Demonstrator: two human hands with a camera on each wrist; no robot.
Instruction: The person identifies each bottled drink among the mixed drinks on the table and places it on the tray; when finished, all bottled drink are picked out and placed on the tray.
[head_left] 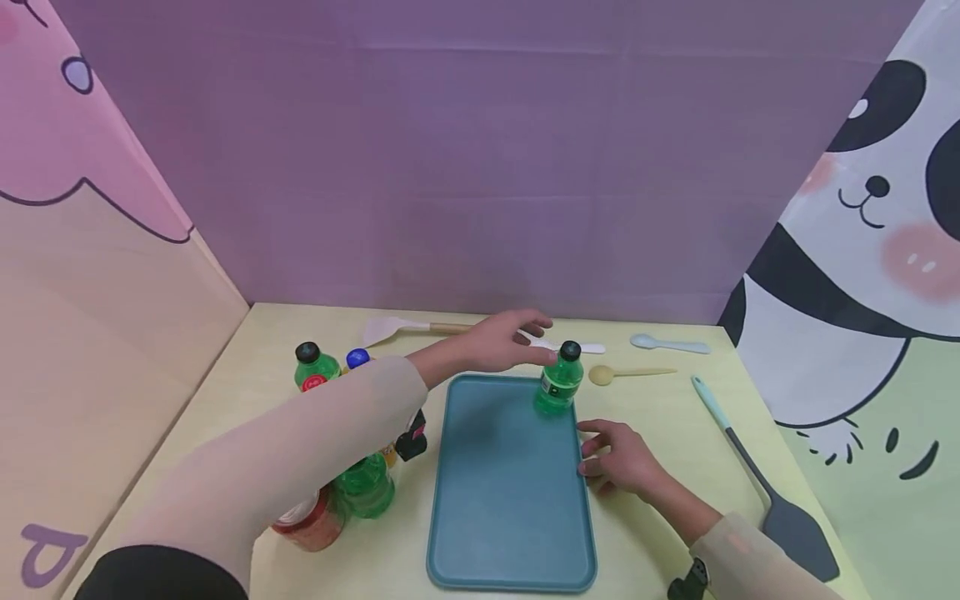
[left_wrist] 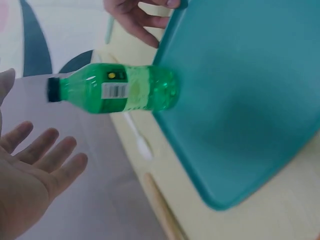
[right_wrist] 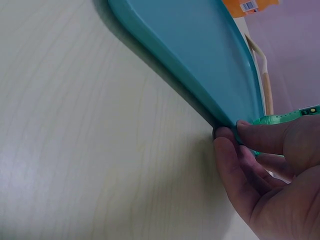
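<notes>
A green plastic bottle (head_left: 558, 382) with a black cap stands upright on the far right corner of a blue tray (head_left: 510, 483). My left hand (head_left: 504, 340) is beside the bottle's neck, fingers spread. In the left wrist view, a gap shows between that hand (left_wrist: 37, 175) and the bottle (left_wrist: 115, 89). At the tray's right edge, my right hand (head_left: 618, 460) pinches the rim. The right wrist view shows its thumb (right_wrist: 265, 136) over the rim and its fingers at the side and below.
Left of the tray, partly behind my left arm, stand green bottles (head_left: 366, 487), a blue-capped bottle (head_left: 357, 358) and a red jar (head_left: 315, 525). Along the back lie a spatula (head_left: 393, 327), a white spoon (head_left: 667, 343) and a yellow spoon (head_left: 630, 374). A grey turner (head_left: 798, 529) lies at right.
</notes>
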